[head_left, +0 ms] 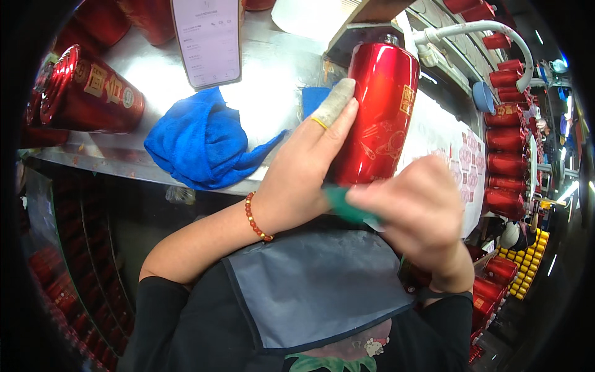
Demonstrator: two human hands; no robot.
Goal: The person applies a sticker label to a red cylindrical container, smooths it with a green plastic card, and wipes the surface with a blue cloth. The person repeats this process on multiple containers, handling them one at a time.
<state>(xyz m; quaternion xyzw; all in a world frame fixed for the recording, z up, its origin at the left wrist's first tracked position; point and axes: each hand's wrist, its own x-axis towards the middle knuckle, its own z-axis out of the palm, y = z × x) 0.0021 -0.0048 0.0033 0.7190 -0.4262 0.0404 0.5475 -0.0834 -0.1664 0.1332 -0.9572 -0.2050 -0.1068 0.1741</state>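
Note:
A glossy red bottle (pixel 379 93) with gold decoration lies tilted on the bench, its neck pointing away from me. My left hand (pixel 304 155) is closed around its left side. That hand wears a pale cover on one finger, held by a yellow band, and a beaded bracelet circles the wrist. My right hand (pixel 418 208), smeared by motion, pinches a flat green piece (pixel 348 208) close against the bottle's near end. Blur hides exactly what the green piece is. To the left of my left hand, a crumpled blue cloth (pixel 204 142) lies by the bench edge.
A lit phone (pixel 207 40) stands behind the cloth. Several red bottles, one large one (pixel 93 93) among them, occupy the far left. White sheets with pink prints (pixel 468 161) lie to the right. A curved white pipe (pixel 489 26) arches beyond, near racks of red bottles (pixel 505 139).

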